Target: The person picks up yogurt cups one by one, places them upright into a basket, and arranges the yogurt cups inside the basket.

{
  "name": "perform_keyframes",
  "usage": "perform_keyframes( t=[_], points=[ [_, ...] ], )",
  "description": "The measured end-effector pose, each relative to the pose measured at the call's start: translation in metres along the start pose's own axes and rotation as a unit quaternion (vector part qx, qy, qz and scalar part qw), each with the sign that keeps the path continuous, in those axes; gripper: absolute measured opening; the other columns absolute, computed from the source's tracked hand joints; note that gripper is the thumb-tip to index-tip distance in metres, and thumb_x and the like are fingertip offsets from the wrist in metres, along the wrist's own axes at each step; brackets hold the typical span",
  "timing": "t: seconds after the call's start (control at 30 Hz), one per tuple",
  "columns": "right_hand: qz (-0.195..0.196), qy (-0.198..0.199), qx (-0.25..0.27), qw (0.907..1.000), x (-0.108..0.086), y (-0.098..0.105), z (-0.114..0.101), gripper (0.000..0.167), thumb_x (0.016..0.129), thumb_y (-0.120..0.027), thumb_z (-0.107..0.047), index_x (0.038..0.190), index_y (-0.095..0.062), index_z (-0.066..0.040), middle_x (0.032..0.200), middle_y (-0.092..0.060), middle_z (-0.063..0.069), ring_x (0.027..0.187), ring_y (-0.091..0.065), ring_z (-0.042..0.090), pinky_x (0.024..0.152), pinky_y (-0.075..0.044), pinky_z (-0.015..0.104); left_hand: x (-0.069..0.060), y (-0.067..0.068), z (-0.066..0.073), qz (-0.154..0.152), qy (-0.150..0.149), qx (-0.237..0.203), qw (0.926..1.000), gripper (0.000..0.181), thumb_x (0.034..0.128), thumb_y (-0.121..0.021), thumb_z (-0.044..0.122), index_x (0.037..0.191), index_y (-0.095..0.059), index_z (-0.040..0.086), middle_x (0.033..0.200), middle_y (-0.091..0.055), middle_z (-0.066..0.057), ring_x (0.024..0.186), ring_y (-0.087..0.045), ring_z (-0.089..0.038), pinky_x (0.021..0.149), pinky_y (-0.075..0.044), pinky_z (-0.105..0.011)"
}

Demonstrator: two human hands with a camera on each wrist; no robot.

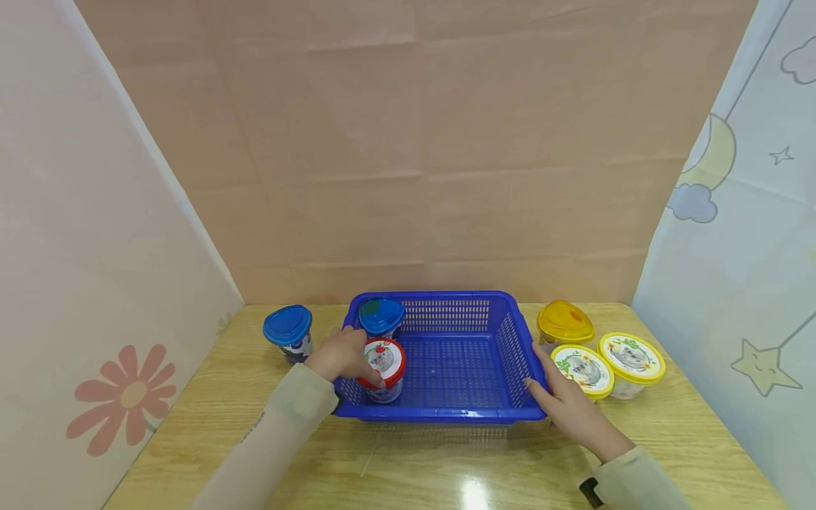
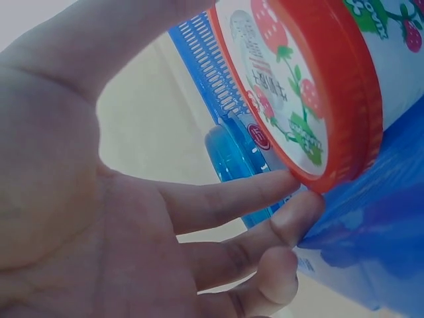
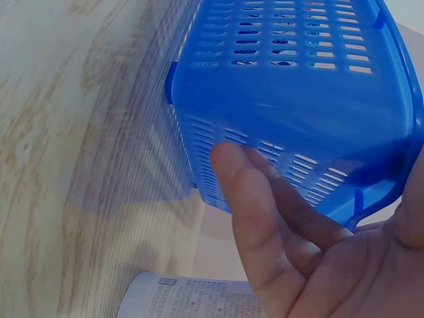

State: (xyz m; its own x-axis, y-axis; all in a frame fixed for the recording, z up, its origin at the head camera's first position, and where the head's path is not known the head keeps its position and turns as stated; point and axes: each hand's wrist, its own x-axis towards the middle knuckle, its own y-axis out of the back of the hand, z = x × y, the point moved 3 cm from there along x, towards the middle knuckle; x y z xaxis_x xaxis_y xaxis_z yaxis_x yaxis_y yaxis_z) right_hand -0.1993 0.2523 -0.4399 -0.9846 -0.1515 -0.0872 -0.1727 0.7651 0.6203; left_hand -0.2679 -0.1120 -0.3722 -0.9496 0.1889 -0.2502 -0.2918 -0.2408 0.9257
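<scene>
A blue plastic basket [image 1: 440, 414] with slotted sides stands on the table. In its front left corner is a round tub with a red lid [image 1: 389, 363] and strawberry pictures. My left hand [image 1: 344, 354] holds that tub, thumb and fingertips at the lid's edge [image 2: 348, 86]. Behind it, also inside the basket, is a tub with a clear blue lid [image 1: 381, 314]. My right hand [image 1: 567, 404] grips the basket's right rim, thumb on the inner side; the right wrist view shows its fingers [image 3: 255, 212] along the outer wall.
Left of the basket stands another blue-lidded tub [image 1: 288, 327]. To the right, close to my right hand, are a tub with a clear yellow lid [image 1: 565, 321] and two yellow-rimmed tubs with white tops [image 1: 583, 370]. A paper-covered wall [image 1: 433, 177] rises behind the table.
</scene>
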Motion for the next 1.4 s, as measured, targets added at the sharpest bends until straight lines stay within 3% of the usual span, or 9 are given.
perform_keyframes(
  t=[0.27,0.37,0.57,0.77,0.9,1.03,1.17,1.4],
  points=[
    [0.002,0.0,0.003,1.0,0.0,0.0,0.001,0.074,0.105,-0.05,-0.035,0.162,-0.006,-0.017,0.144,-0.04,0.039,0.086,-0.065,0.026,0.051,-0.056,0.037,-0.001,0.001,-0.002,0.014,-0.005,-0.014,0.9998,0.075,0.0663,-0.092,0.042,0.122,-0.062,0.001,0.109,-0.061,-0.012,0.104,-0.054,-0.03,0.09,-0.053,-0.052],
    [-0.001,0.001,0.009,1.0,0.0,0.0,0.002,0.074,0.105,-0.05,-0.034,0.162,-0.006,-0.016,0.143,-0.041,0.039,0.085,-0.065,0.026,0.052,-0.056,0.038,-0.005,0.003,-0.004,0.026,-0.009,-0.029,0.9992,0.07,0.0723,-0.088,0.042,0.123,-0.063,0.002,0.11,-0.062,-0.012,0.104,-0.056,-0.03,0.087,-0.054,-0.051],
    [-0.001,0.005,0.01,0.9999,-0.001,0.0,0.001,0.074,0.105,-0.05,-0.033,0.162,-0.006,-0.016,0.144,-0.04,0.039,0.085,-0.065,0.025,0.051,-0.056,0.038,-0.017,0.019,-0.019,0.061,-0.008,-0.065,0.996,0.066,0.086,-0.077,0.042,0.132,-0.058,0.0,0.129,-0.062,-0.019,0.113,-0.061,-0.036,0.091,-0.052,-0.055],
    [0.005,0.008,0.008,0.9999,0.0,0.001,-0.001,0.073,0.105,-0.05,-0.033,0.162,-0.006,-0.017,0.141,-0.043,0.039,0.081,-0.065,0.024,0.051,-0.056,0.038,-0.026,0.043,-0.054,0.129,-0.005,-0.07,0.9892,0.063,0.0917,-0.069,0.041,0.133,-0.056,-0.006,0.123,-0.063,-0.024,0.111,-0.061,-0.038,0.091,-0.051,-0.053],
    [0.005,0.007,0.013,0.9999,0.0,0.001,-0.001,0.074,0.105,-0.05,-0.033,0.162,-0.006,-0.018,0.14,-0.045,0.039,0.081,-0.065,0.024,0.051,-0.056,0.038,-0.032,0.049,-0.083,0.155,0.002,-0.081,0.9846,0.062,0.0938,-0.065,0.039,0.132,-0.054,-0.009,0.119,-0.063,-0.028,0.103,-0.062,-0.039,0.085,-0.052,-0.053],
    [0.005,0.005,0.013,0.9999,-0.001,0.001,-0.001,0.074,0.105,-0.05,-0.033,0.162,-0.006,-0.017,0.141,-0.044,0.039,0.082,-0.065,0.024,0.051,-0.056,0.038,-0.031,0.048,-0.11,0.169,0.024,-0.091,0.9811,0.07,0.0945,-0.064,0.039,0.138,-0.045,-0.012,0.128,-0.055,-0.037,0.111,-0.058,-0.049,0.087,-0.051,-0.057],
    [0.006,0.007,0.013,0.9999,-0.001,0.0,0.0,0.073,0.105,-0.05,-0.033,0.162,-0.007,-0.017,0.138,-0.047,0.038,0.079,-0.065,0.023,0.051,-0.055,0.039,-0.028,0.044,-0.135,0.169,0.064,-0.12,0.9762,0.091,0.0929,-0.064,0.048,0.148,-0.026,-0.014,0.141,-0.035,-0.045,0.122,-0.044,-0.059,0.095,-0.044,-0.066],
    [0.007,0.011,0.014,0.9998,0.0,0.0,0.0,0.073,0.105,-0.05,-0.033,0.162,-0.007,-0.017,0.138,-0.046,0.038,0.079,-0.064,0.023,0.049,-0.055,0.039,-0.014,0.03,-0.162,0.159,0.09,-0.174,0.9677,0.112,0.0887,-0.065,0.059,0.154,-0.006,-0.01,0.148,-0.023,-0.046,0.132,-0.032,-0.061,0.101,-0.037,-0.07]
  ],
)
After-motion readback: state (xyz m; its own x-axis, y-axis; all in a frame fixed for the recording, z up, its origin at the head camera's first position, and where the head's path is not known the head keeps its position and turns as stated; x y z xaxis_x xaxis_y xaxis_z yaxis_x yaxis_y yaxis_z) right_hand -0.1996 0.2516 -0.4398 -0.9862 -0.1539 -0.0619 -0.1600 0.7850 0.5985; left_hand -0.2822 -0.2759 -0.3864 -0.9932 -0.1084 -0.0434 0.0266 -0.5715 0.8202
